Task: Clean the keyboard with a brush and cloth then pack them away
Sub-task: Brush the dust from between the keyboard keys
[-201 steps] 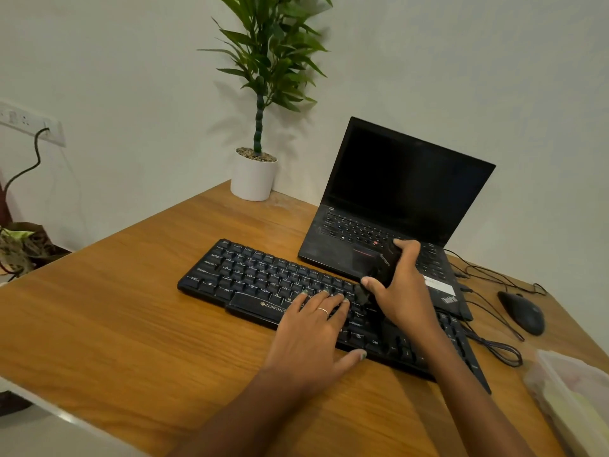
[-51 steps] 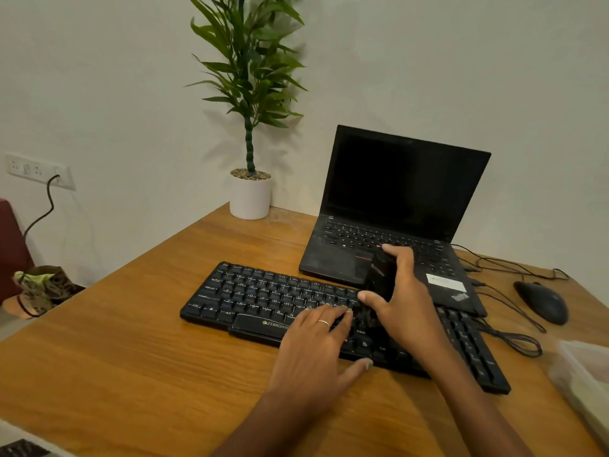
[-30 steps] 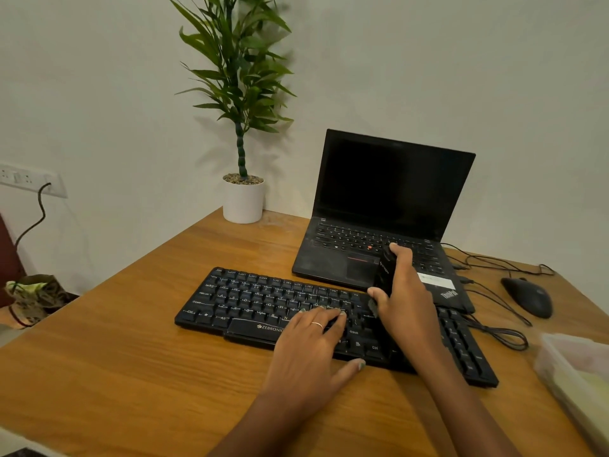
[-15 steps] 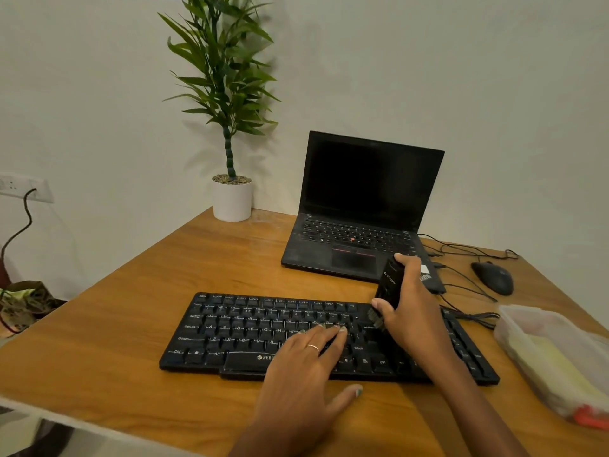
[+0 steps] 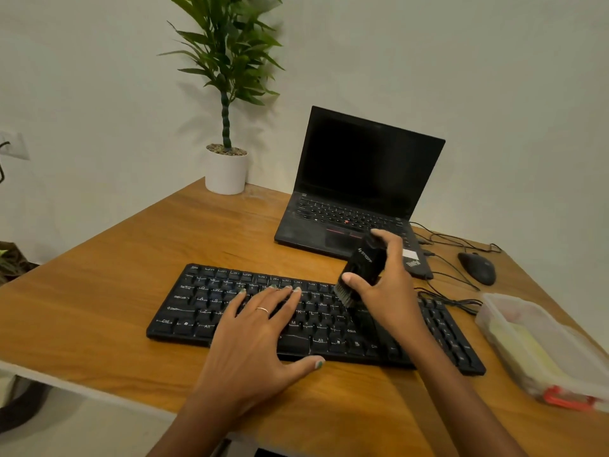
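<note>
A black keyboard (image 5: 204,298) lies across the middle of the wooden desk (image 5: 99,291). My left hand (image 5: 257,344) rests flat on its keys with straight, spread fingers, the thumb on the desk at the front edge. My right hand (image 5: 389,291) grips a black brush (image 5: 364,262) upright, its pale bristles touching the keys right of centre. At the right edge of the desk stands a clear plastic box (image 5: 540,344) with something yellow inside; whether that is the cloth I cannot tell.
An open black laptop (image 5: 359,179) stands behind the keyboard. A black mouse (image 5: 477,268) and loose cables (image 5: 448,291) lie to its right. A potted plant (image 5: 226,169) sits at the far corner by the wall. The desk's front edge runs lower left.
The view has shifted, so the keyboard sits nearer and the box shows more fully. My right hand still moves the brush on the keys; my left hand stays flat on the keyboard.
</note>
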The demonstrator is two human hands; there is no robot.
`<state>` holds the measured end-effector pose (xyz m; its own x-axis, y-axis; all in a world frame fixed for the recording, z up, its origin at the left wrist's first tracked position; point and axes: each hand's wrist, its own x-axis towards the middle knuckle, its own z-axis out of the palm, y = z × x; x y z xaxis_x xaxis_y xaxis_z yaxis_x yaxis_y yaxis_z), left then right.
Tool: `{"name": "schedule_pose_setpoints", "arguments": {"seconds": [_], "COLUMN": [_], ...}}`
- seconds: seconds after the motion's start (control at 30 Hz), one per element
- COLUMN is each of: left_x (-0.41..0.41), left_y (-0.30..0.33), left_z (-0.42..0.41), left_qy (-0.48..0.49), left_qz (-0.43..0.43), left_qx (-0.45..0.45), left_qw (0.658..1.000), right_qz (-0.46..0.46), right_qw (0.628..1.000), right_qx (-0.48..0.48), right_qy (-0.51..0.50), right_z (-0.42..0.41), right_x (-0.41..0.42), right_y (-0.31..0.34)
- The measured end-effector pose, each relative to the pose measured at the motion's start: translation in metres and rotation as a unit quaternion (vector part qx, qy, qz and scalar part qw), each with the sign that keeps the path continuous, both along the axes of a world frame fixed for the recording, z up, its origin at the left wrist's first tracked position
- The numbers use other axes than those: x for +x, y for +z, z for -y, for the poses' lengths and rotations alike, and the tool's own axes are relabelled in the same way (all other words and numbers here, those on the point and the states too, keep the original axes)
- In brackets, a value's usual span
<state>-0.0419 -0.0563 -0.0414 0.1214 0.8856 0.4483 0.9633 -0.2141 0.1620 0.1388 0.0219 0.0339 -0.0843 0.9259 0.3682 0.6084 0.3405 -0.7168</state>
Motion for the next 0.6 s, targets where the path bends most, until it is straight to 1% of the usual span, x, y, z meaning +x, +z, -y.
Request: {"name": "schedule_pose_setpoints", "arguments": {"seconds": [0.1, 0.27, 0.47, 0.6], "left_x": [0.000, -0.001, 0.000, 0.001], "left_y": [-0.001, -0.001, -0.006, -0.009], "left_z": [-0.001, -0.001, -0.002, -0.003], "left_qy": [-0.004, -0.006, 0.002, 0.002], "left_qz": [0.003, 0.007, 0.011, 0.010], "left_qx": [0.008, 0.014, 0.036, 0.040], "left_qw": [1.000, 1.000, 0.999, 0.999], "right_qz": [0.030, 0.047, 0.103, 0.107], "right_qw": [0.999, 0.999, 0.994, 0.994], "right_qx": [-0.008, -0.018, -0.034, -0.025], "right_qy": [0.010, 0.001, 0.004, -0.006], "right_z": [-0.017, -0.030, 0.010, 0.028], "right_x": [-0.012, -0.021, -0.005, 0.000], "right_y": [-0.001, 0.000, 0.006, 0.007]}}
